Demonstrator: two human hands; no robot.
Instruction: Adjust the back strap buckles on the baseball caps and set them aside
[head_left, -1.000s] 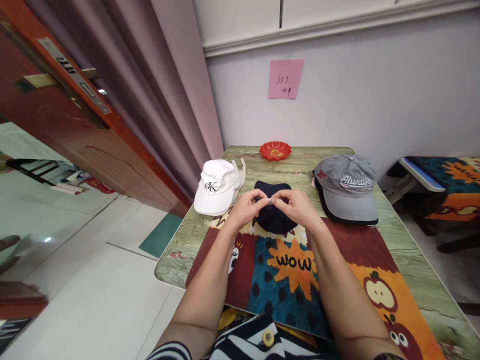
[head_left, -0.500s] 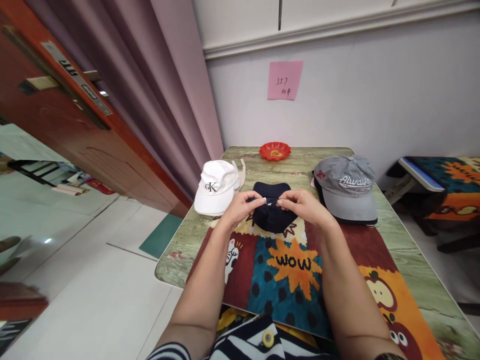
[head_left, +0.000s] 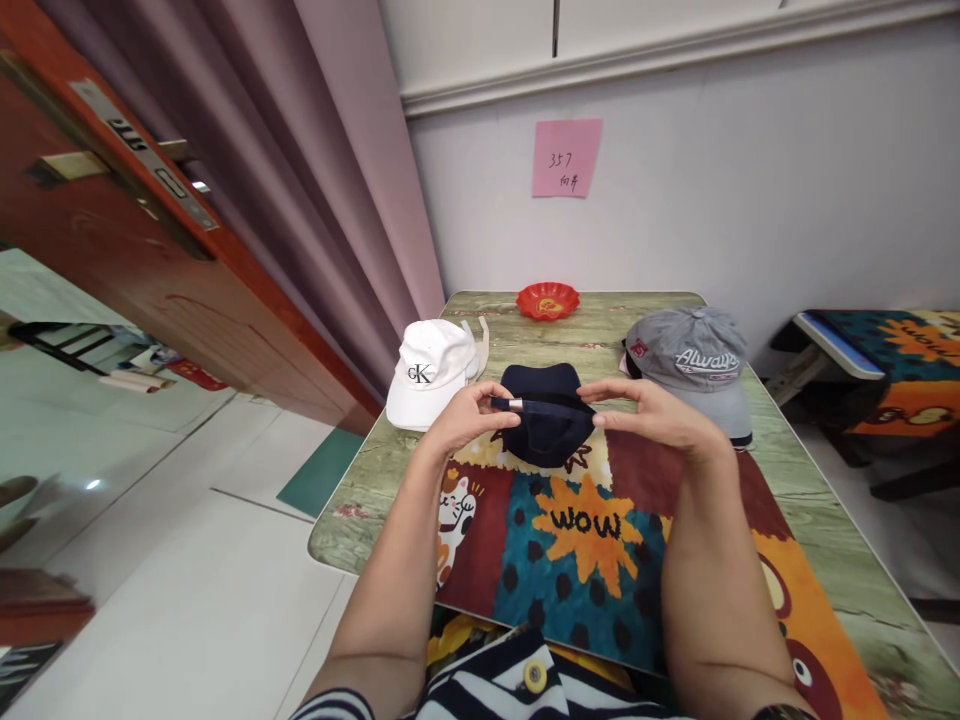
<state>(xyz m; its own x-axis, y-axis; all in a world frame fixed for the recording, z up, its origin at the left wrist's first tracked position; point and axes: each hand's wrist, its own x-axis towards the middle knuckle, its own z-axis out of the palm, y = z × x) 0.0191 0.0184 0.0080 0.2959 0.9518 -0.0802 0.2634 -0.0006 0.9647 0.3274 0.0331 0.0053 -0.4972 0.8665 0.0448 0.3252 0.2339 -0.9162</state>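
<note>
A dark navy cap (head_left: 551,440) sits on the patterned mat, its back opening and strap facing me. My left hand (head_left: 474,418) is at the cap's left side, with the strap (head_left: 508,405) and its small metal buckle between thumb and fingers. At the right edge of the cap, my right hand (head_left: 649,410) has its thumb and fingers apart; the fingertips are beside or just touching the fabric. To the left stands a white cap (head_left: 433,365) with black letters. A grey cap (head_left: 697,360) lettered "Always" stands to the right, with a dark brim showing under it.
A red scalloped dish (head_left: 548,301) is at the back of the wood-patterned table (head_left: 352,510). The colourful mat (head_left: 577,600) covers the table's front. A pink note (head_left: 567,158) is on the wall. A wooden door (head_left: 187,330) and curtain (head_left: 330,150) stand left; another table is at right.
My hands have moved apart from the pinch at the middle of the strap. The right fingers have spread and shifted right; the left hand has moved slightly left with the strap and buckle.
</note>
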